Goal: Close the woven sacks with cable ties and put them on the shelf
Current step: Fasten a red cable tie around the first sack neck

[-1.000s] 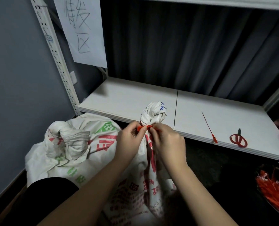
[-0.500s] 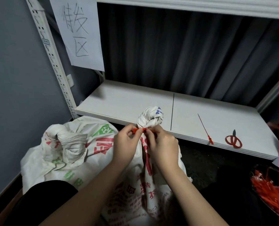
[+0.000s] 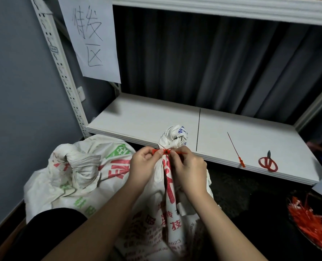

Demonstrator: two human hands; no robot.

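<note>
A white woven sack [image 3: 167,219] with red print stands in front of me, its twisted neck [image 3: 172,137] bunched upright. A red cable tie [image 3: 165,152] is wrapped around that neck. My left hand [image 3: 144,166] pinches the tie's left end with its head, and my right hand [image 3: 189,171] pinches the tail that sticks out to the right. A second white sack [image 3: 75,172] with green and red print lies to the left, its neck twisted into a bundle. The white shelf board [image 3: 147,119] runs just behind the sacks.
On the shelf's right part lie a loose red cable tie [image 3: 235,150] and red-handled scissors [image 3: 267,162]. A dark container with several red cable ties [image 3: 314,223] sits at the lower right. A paper sign [image 3: 90,38] hangs on the perforated upright; an upper shelf [image 3: 222,8] spans above.
The tie's tail now shows sticking out to the right past my right hand's fingers. Both hands stay at the sack's neck; the view has shifted slightly.
</note>
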